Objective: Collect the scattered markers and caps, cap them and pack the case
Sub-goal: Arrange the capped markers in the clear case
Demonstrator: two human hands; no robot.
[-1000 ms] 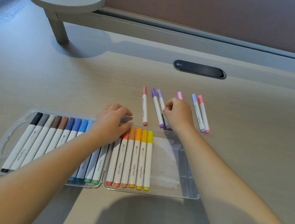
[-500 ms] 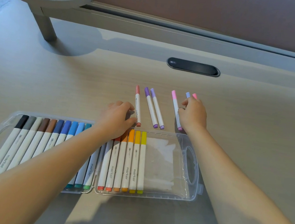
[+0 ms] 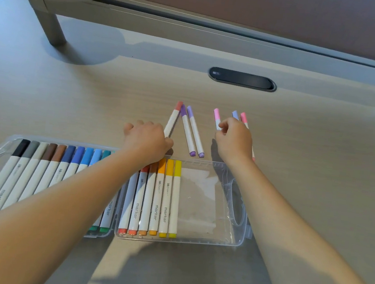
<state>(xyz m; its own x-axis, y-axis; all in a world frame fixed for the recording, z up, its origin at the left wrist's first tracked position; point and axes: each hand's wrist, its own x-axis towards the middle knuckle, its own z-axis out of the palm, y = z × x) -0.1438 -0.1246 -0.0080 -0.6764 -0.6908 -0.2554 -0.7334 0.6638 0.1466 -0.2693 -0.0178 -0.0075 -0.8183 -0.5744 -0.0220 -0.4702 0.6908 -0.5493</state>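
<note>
Six capped white-barrelled markers lie just beyond the open clear plastic marker case [image 3: 221, 242], long axes pointing away from the person. The left hand [image 3: 147, 140] pinches the near end of the coral-capped marker [image 3: 172, 121]; the right hand [image 3: 234, 141] curls its fingers round the pink-capped marker [image 3: 216, 118], nearest the case's empty right side.

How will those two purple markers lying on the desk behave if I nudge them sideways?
The purple markers look round and smooth, so they would probably roll across the flat desk. Their barrels look stiff and likely light, so they should not bend.
</note>
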